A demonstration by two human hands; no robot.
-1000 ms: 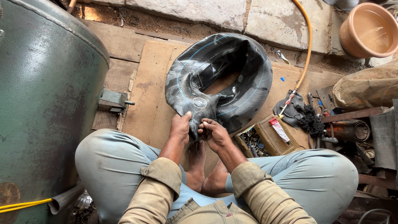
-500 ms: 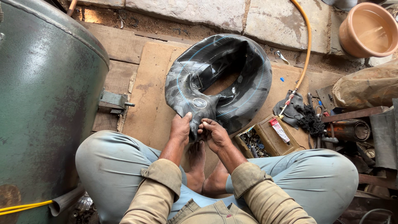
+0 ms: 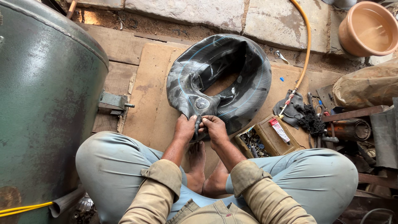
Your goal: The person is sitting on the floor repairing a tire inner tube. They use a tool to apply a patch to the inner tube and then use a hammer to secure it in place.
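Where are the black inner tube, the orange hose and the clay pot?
black inner tube (image 3: 253, 79), head view, on its right-hand wall.
orange hose (image 3: 308, 45), head view, midway along its length.
clay pot (image 3: 347, 41), head view, on its outer left wall.

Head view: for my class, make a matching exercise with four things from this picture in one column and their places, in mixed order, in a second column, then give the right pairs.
Things
1. black inner tube
2. green metal tank
3. clay pot
4. orange hose

Places
A. top right corner
B. along the left edge
C. on the board, pinched at its near edge by the left hand and right hand
D. running down from the top to the right of the tube

Pairs: 1-C, 2-B, 3-A, 4-D
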